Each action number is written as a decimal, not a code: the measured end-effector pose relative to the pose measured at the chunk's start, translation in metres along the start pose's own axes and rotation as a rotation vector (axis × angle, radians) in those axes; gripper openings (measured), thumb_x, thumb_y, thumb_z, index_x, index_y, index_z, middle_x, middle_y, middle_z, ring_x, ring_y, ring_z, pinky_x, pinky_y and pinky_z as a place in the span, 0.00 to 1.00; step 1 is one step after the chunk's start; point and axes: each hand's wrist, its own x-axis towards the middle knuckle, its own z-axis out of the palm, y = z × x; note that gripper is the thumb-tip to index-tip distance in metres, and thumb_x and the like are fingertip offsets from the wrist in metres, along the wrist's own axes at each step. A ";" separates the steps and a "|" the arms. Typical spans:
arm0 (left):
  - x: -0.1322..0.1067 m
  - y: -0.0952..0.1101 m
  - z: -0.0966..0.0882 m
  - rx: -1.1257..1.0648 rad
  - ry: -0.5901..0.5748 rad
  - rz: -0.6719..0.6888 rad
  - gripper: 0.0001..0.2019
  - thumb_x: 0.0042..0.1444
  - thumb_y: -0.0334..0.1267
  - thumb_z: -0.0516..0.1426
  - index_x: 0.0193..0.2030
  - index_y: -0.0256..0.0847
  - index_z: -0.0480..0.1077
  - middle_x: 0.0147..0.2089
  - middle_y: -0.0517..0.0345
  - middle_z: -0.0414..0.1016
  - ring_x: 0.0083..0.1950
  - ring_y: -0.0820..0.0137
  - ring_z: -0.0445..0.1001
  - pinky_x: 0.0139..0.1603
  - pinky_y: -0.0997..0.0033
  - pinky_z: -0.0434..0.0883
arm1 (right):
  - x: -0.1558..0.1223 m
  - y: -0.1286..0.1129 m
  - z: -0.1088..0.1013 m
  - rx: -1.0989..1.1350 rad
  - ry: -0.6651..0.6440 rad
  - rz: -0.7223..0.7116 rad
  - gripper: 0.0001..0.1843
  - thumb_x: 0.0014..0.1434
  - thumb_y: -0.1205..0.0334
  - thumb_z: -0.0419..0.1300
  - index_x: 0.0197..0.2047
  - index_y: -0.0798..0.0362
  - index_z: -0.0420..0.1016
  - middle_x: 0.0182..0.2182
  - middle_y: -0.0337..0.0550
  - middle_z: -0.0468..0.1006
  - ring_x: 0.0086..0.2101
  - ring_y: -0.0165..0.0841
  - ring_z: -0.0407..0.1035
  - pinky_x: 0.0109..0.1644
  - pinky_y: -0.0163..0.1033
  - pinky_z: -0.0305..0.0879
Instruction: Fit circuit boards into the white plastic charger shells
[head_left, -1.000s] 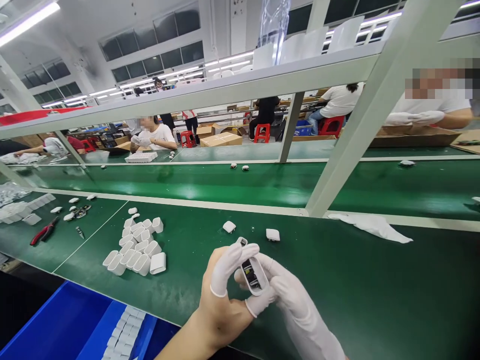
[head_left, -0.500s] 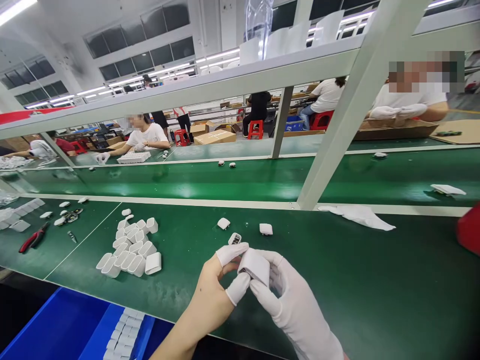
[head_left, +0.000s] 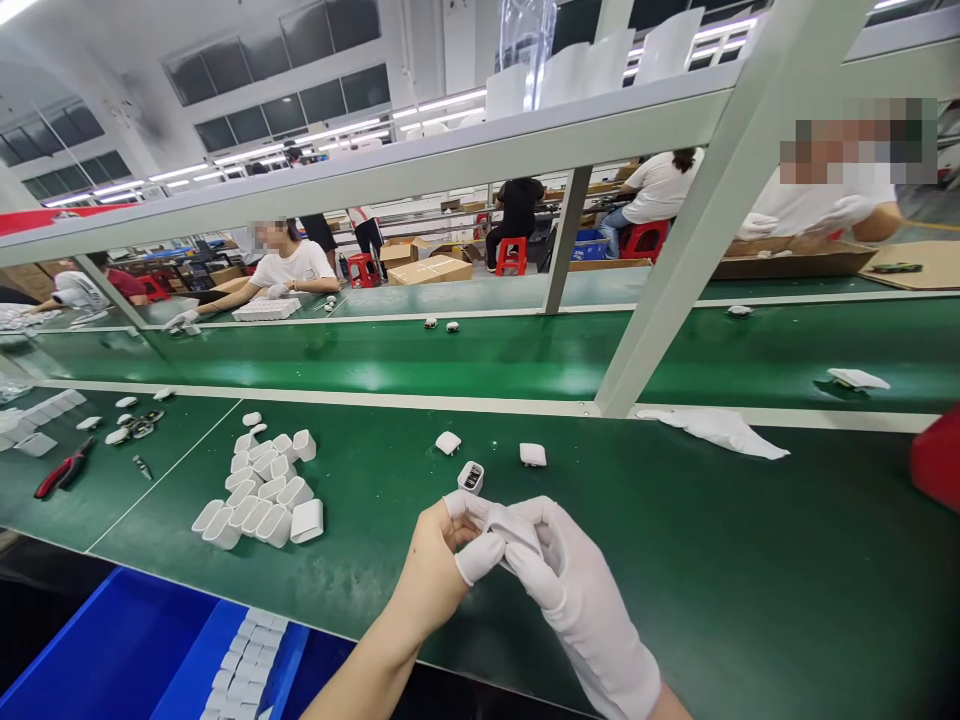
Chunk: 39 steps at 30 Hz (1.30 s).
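Both hands meet over the near green bench (head_left: pixel 750 560) and pinch one small white plastic housing (head_left: pixel 517 532). My left hand (head_left: pixel 442 560), bare except for white finger cots on thumb and forefinger, grips its left end. My right hand (head_left: pixel 577 590), in a white glove, wraps its right side. Just beyond the fingers stands a small white part with a dark insert (head_left: pixel 470 477). Two white caps (head_left: pixel 448 442) (head_left: pixel 532 454) lie a little farther back. To the left is a cluster of several empty white housings (head_left: pixel 259 490).
A white cloth (head_left: pixel 712 430) lies by a slanted grey frame post (head_left: pixel 675 280). Red pliers (head_left: pixel 56 470) and small parts lie far left. A blue bin (head_left: pixel 135 650) with white parts sits below the bench edge. Other people work across the conveyor (head_left: pixel 450 355). A red object (head_left: pixel 937 460) is at the right edge.
The housing was turned over in my hands: its open, dark inside faced up, now its closed white side shows. Both hands stayed in place and squeezed closer together.
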 end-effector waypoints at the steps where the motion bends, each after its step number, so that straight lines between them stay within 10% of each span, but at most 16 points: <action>1: 0.001 -0.001 0.000 -0.012 0.009 -0.001 0.11 0.50 0.41 0.63 0.33 0.36 0.71 0.32 0.55 0.75 0.35 0.68 0.73 0.39 0.71 0.68 | 0.001 0.001 0.001 -0.014 -0.010 -0.011 0.16 0.56 0.49 0.62 0.34 0.53 0.66 0.29 0.40 0.72 0.30 0.33 0.67 0.33 0.35 0.66; 8: -0.001 -0.002 0.002 -0.059 0.083 0.010 0.15 0.50 0.47 0.63 0.30 0.37 0.67 0.27 0.58 0.74 0.28 0.71 0.71 0.34 0.72 0.68 | -0.004 0.004 0.004 -0.142 -0.096 -0.159 0.16 0.61 0.48 0.56 0.43 0.52 0.67 0.36 0.45 0.75 0.34 0.36 0.71 0.36 0.37 0.70; 13: 0.002 -0.008 -0.014 0.049 0.104 0.006 0.13 0.52 0.44 0.62 0.36 0.36 0.70 0.32 0.54 0.76 0.34 0.68 0.74 0.40 0.69 0.70 | 0.007 0.010 0.003 -0.630 0.061 -0.424 0.22 0.56 0.57 0.61 0.54 0.49 0.69 0.47 0.48 0.74 0.44 0.43 0.70 0.50 0.47 0.67; 19: -0.017 -0.038 -0.052 0.555 0.371 0.001 0.26 0.58 0.47 0.57 0.61 0.38 0.64 0.55 0.43 0.72 0.53 0.57 0.71 0.57 0.53 0.65 | 0.133 0.007 -0.010 -0.939 -0.015 -0.012 0.12 0.63 0.53 0.58 0.45 0.51 0.73 0.33 0.42 0.78 0.34 0.35 0.72 0.41 0.39 0.70; 26: -0.059 -0.097 -0.079 1.121 0.277 0.317 0.19 0.54 0.36 0.59 0.53 0.43 0.71 0.56 0.47 0.72 0.59 0.56 0.69 0.58 0.51 0.70 | 0.239 -0.001 -0.016 -1.105 0.055 0.135 0.15 0.66 0.56 0.59 0.52 0.56 0.70 0.47 0.47 0.72 0.44 0.37 0.71 0.47 0.46 0.70; 34: -0.051 -0.118 -0.082 1.397 0.338 0.514 0.20 0.50 0.37 0.61 0.51 0.43 0.71 0.53 0.47 0.75 0.53 0.55 0.73 0.52 0.55 0.74 | 0.173 0.030 -0.020 -1.049 -0.288 -0.192 0.18 0.62 0.61 0.59 0.55 0.52 0.71 0.52 0.46 0.72 0.50 0.37 0.68 0.55 0.42 0.64; 39: -0.049 -0.118 -0.088 1.479 0.260 0.661 0.17 0.54 0.39 0.58 0.52 0.42 0.71 0.51 0.48 0.76 0.49 0.58 0.76 0.47 0.60 0.76 | 0.104 0.046 -0.019 -1.049 -0.468 -0.322 0.16 0.46 0.67 0.68 0.41 0.47 0.78 0.33 0.35 0.79 0.33 0.32 0.74 0.40 0.32 0.69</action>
